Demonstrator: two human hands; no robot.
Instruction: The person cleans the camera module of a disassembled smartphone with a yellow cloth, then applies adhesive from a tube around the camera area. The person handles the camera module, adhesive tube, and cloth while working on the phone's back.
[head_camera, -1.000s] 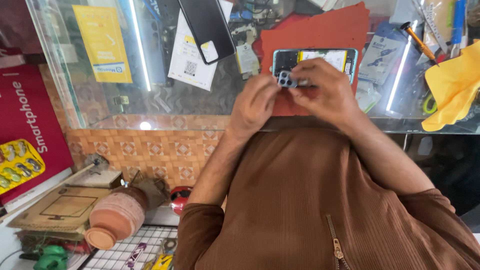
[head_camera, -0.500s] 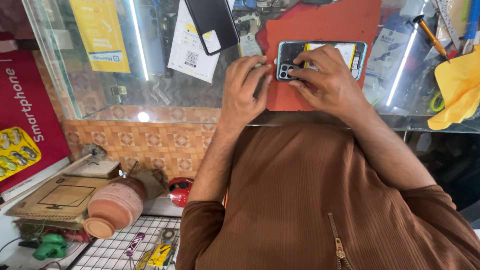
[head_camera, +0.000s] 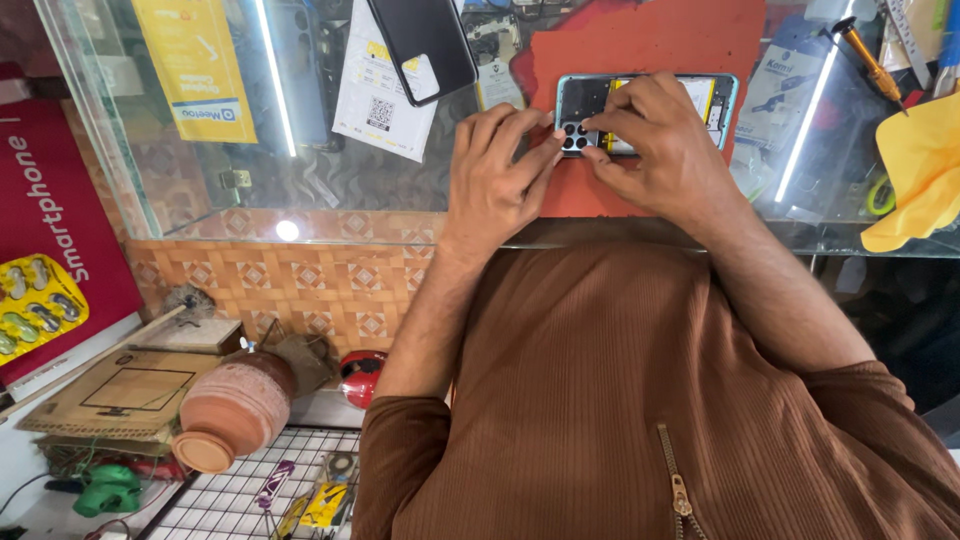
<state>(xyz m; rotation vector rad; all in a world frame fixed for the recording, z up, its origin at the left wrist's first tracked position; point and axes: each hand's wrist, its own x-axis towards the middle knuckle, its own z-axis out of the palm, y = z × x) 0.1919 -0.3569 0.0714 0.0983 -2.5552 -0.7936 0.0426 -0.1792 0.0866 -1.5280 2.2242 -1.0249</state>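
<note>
Pinching opened phone (head_camera: 650, 100) on red mat (head_camera: 640, 45), both hands (head_camera: 500, 170) (head_camera: 660, 150), yellow label (head_camera: 195, 70) far left

Yellow sign (head_camera: 195, 65), white label (head_camera: 380, 90)

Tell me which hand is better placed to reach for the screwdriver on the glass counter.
Right. The right hand rests on the opened phone, on the same side as the screwdriver. The left hand sits at the phone's camera end, farther off, and would likely have to cross over.
</note>
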